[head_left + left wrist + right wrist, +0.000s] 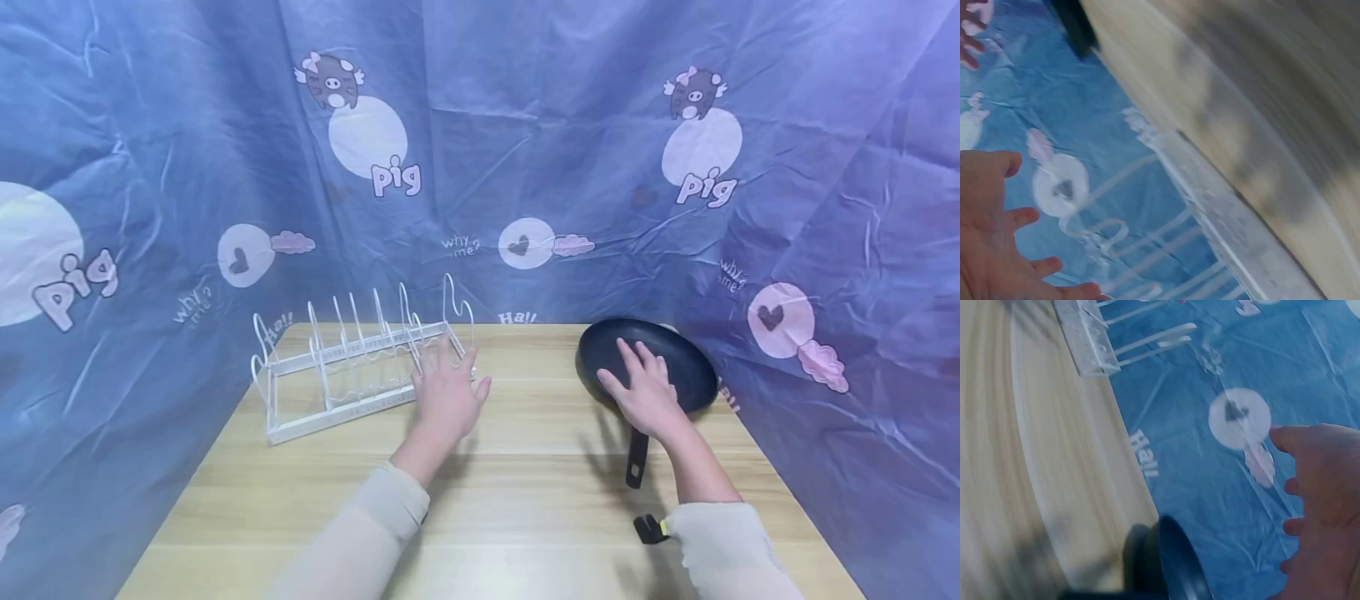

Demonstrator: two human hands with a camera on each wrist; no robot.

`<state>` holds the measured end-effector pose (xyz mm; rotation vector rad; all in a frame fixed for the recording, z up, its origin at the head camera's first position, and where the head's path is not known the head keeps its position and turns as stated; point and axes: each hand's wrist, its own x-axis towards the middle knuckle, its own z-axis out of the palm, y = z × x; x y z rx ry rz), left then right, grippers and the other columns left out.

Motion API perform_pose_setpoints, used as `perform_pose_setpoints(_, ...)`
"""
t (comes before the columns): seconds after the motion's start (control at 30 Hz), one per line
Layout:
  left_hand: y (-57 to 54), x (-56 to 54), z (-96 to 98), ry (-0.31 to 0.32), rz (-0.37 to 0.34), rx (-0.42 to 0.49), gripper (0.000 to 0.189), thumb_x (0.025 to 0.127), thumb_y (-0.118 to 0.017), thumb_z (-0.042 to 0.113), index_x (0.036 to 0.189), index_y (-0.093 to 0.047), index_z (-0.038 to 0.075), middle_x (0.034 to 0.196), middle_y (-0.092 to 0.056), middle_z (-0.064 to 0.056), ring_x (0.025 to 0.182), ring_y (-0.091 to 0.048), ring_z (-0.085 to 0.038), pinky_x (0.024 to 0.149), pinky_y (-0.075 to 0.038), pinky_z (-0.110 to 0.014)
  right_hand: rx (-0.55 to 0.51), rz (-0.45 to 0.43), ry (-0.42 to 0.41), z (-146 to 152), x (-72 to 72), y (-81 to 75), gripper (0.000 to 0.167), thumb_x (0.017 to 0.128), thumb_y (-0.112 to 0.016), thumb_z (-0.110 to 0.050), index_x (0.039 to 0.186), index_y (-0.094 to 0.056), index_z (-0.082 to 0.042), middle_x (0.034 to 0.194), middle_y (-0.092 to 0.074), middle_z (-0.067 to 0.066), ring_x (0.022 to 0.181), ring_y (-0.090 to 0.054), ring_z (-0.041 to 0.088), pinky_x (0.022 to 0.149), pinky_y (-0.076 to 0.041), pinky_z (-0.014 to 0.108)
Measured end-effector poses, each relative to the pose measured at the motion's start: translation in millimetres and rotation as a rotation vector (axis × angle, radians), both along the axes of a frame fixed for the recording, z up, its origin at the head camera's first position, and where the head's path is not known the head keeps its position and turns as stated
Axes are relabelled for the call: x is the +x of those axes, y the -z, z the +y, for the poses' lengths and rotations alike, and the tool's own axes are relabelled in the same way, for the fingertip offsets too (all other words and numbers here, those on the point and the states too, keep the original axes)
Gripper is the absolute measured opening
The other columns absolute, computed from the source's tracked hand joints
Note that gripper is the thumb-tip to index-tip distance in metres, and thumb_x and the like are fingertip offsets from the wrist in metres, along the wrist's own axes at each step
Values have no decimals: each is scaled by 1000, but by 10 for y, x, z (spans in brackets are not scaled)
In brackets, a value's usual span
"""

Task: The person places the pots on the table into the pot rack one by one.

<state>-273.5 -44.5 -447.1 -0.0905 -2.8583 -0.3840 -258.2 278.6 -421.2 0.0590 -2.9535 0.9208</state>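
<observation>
A white wire rack (330, 417) with upright loops stands on the left of the table. My left hand (447, 396) is held over the rack's right end, fingers spread, gripping nothing; in the left wrist view the hand (997, 231) appears apart from the blurred rack (1222, 219). To the right lies a black frying pan (686, 375), its handle pointing toward me. Above it is my right hand (648, 400), fingers spread, hiding part of the pan and handle. The right wrist view shows that hand (1329, 506) apart from the pan's rim (1179, 562).
The wooden table (525, 500) lies between blue printed curtains (480, 167) at the back and both sides. A small black object (649, 529) with a yellow-green patch sits by the right sleeve cuff (716, 533).
</observation>
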Motion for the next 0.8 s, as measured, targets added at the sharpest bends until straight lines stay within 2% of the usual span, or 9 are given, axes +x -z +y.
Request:
perform_pose_setpoints(0.13, -82, 86, 178, 50, 8, 74, 72, 105, -58, 64, 166, -43, 29, 179, -25, -18, 155, -39, -53, 125, -38, -70, -78, 77, 83, 173, 55, 55, 81, 111, -57, -45, 173, -20, -7, 174, -10, 38, 160, -14, 64, 126, -21, 79)
perform_pose_setpoints(0.23, -78, 130, 333, 83, -13, 150, 77, 105, -58, 63, 168, -38, 24, 177, -29, -18, 153, -44, -49, 123, -42, -66, -166, 93, 196, 287, 84, 127, 75, 112, -56, -39, 170, -24, -4, 170, -16, 40, 156, -26, 61, 126, -28, 74)
perform_pose_setpoints(0.4, 79, 208, 598, 142, -25, 287, 75, 104, -62, 57, 165, -41, 18, 168, -47, -15, 146, -55, -40, 117, -50, -60, -353, 55, 360, 444, 124, 326, 66, 112, -52, -30, 165, -30, 2, 165, -27, 38, 152, -37, 54, 126, -35, 62)
perform_pose_setpoints(0.5, 191, 271, 763, 169, -56, 402, 72, 103, -67, 50, 162, -44, 15, 163, -52, -15, 143, -58, -38, 118, -51, -59, -448, 24, 388, 513, 140, 461, 62, 112, -51, -26, 160, -31, 9, 160, -36, 35, 142, -47, 41, 117, -45, 42)
perform_pose_setpoints(0.57, 257, 322, 884, 185, -96, 477, 71, 103, -69, 48, 161, -46, 14, 160, -55, -16, 142, -60, -38, 119, -51, -57, -553, -11, 387, 554, 149, 536, 61, 113, -50, -25, 156, -30, 13, 154, -40, 34, 128, -55, 26, 104, -52, 28)
perform_pose_setpoints(0.67, 353, 420, 1067, 219, -187, 571, 70, 102, -71, 47, 158, -48, 12, 155, -60, -15, 138, -63, -37, 118, -53, -53, -787, -113, 369, 609, 177, 629, 54, 115, -47, -27, 147, -32, 13, 143, -45, 23, 105, -59, 1, 90, -57, 14)
perform_pose_setpoints(0.73, 412, 490, 1177, 246, -264, 637, 67, 101, -72, 47, 155, -50, 13, 151, -62, -13, 133, -66, -34, 115, -56, -50, -940, -195, 365, 631, 194, 669, 46, 115, -47, -28, 140, -36, 8, 132, -54, 13, 93, -61, -7, 89, -60, 15)
perform_pose_setpoints(0.8, 454, 550, 1265, 268, -346, 733, 63, 101, -73, 45, 151, -52, 13, 148, -64, -12, 125, -70, -31, 108, -60, -47, -1053, -267, 356, 636, 203, 697, 37, 116, -46, -30, 136, -38, 0, 119, -59, 3, 90, -64, -7, 90, -60, 16)
